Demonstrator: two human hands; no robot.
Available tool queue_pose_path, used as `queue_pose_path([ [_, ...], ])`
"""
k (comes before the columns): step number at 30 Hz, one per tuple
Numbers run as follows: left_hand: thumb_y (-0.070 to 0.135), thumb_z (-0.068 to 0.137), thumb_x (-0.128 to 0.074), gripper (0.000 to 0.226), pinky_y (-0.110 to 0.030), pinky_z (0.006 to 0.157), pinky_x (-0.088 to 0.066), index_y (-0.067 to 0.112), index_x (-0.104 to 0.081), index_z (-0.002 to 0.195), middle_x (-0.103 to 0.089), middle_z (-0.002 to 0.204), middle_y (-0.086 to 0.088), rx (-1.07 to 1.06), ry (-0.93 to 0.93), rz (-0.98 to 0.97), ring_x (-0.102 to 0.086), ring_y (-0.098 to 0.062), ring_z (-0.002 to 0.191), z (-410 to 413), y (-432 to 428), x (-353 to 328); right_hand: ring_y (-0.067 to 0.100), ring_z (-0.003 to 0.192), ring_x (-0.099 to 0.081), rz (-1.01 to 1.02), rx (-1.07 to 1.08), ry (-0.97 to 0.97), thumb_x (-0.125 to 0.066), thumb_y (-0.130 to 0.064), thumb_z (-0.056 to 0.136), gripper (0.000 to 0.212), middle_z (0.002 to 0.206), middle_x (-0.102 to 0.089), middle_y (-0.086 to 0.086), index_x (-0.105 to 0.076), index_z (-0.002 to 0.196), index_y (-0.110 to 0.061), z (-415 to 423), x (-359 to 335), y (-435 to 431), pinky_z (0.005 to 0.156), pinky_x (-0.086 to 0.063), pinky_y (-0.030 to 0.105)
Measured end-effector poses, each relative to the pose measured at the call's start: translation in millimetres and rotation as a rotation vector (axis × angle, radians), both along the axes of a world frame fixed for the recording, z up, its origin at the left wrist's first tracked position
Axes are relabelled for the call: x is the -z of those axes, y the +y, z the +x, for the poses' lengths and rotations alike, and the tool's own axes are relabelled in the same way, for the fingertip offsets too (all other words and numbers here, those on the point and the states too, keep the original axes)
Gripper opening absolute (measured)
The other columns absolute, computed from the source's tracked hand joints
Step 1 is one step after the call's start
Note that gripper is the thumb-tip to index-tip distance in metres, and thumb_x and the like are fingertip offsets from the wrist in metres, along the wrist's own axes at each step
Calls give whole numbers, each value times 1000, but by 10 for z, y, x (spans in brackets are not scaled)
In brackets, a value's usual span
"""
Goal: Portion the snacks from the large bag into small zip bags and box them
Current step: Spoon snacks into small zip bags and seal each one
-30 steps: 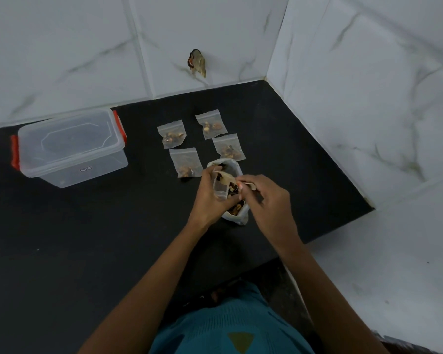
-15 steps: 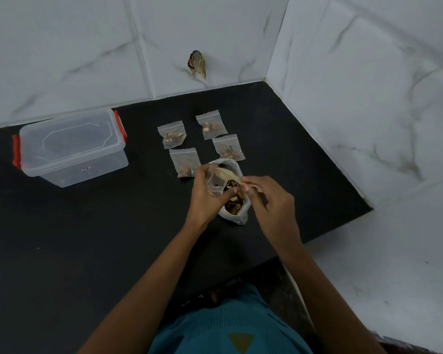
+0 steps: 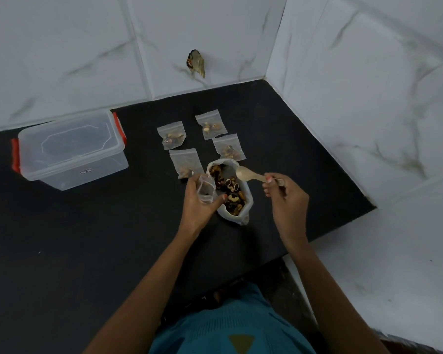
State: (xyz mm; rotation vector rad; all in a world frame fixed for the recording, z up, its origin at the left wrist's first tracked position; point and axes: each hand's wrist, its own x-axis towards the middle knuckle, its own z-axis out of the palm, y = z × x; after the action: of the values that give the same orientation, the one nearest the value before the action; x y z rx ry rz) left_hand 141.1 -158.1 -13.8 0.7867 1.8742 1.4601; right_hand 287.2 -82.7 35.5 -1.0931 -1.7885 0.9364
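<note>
Lidded box (image 3: 69, 149) left; four filled zip bags (image 3: 174, 137) behind large bag (image 3: 230, 191), centre counter (image 3: 87, 238).

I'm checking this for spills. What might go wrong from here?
The small zip bag held by the left hand has a narrow, floppy mouth, so snacks may fall off the spoon onto the counter. The large bag sits open and soft-sided; scooping with the right hand might tip it.

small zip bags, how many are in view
5. Four filled zip bags lie on the counter beyond the large bag; the fifth zip bag, almost empty, is in the left hand.
</note>
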Motion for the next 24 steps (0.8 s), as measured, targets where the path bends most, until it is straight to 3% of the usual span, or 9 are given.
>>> queue_pose_path([
  [4,13,75,-75,55,-7,86,-36,20,-41,118,-45,118,8,-9,-25,-30,-44,7,101,-8,-28,84,8,82,-58,91,-66,-186,-55,-2,89,18,92,-62,3,-64,104,1,-33,251,-11,74,-44,6],
  [6,12,75,-75,48,1,71,-39,21,-42,109,-49,107,12,1,-34,-29,-49,16,90,-3,-25,123,17,86,-61,138,-104,-262,-56,-1,88,18,94,-65,12,-64,104,3,-44,342,-15,77,-46,15],
  [8,12,76,-74,46,1,67,-41,20,-43,108,-49,102,16,10,-57,-27,-48,24,86,1,-23,151,22,87,-62,192,-124,-313,-57,0,87,18,93,-66,16,-64,103,4,-55,406,-10,76,-48,26],
  [13,15,74,-76,54,-20,87,-47,22,-44,117,-54,116,3,15,-125,-18,-54,-6,107,-10,-8,239,24,79,-62,245,-154,-329,-56,-3,85,18,86,-65,16,-65,99,4,-122,483,15,70,-48,27],
  [15,12,75,-75,55,-18,86,-46,21,-43,119,-53,117,2,26,-128,-19,-53,-8,108,-8,-2,247,24,80,-62,230,-163,-329,-55,-5,86,19,86,-65,15,-65,99,4,-161,502,28,70,-51,30],
  [20,8,77,-73,52,-9,81,-46,25,-42,116,-52,113,9,44,-125,-10,-52,2,101,-25,11,236,23,86,-61,207,-139,-350,-54,-6,89,20,92,-64,16,-64,103,3,-223,556,8,74,-48,25],
  [24,6,78,-72,50,-1,73,-44,24,-42,114,-50,104,19,56,-148,-3,-50,9,95,-29,22,224,3,79,-58,-50,2,-164,-53,-5,91,18,91,-63,6,-64,104,0,-233,478,71,70,-46,8],
])
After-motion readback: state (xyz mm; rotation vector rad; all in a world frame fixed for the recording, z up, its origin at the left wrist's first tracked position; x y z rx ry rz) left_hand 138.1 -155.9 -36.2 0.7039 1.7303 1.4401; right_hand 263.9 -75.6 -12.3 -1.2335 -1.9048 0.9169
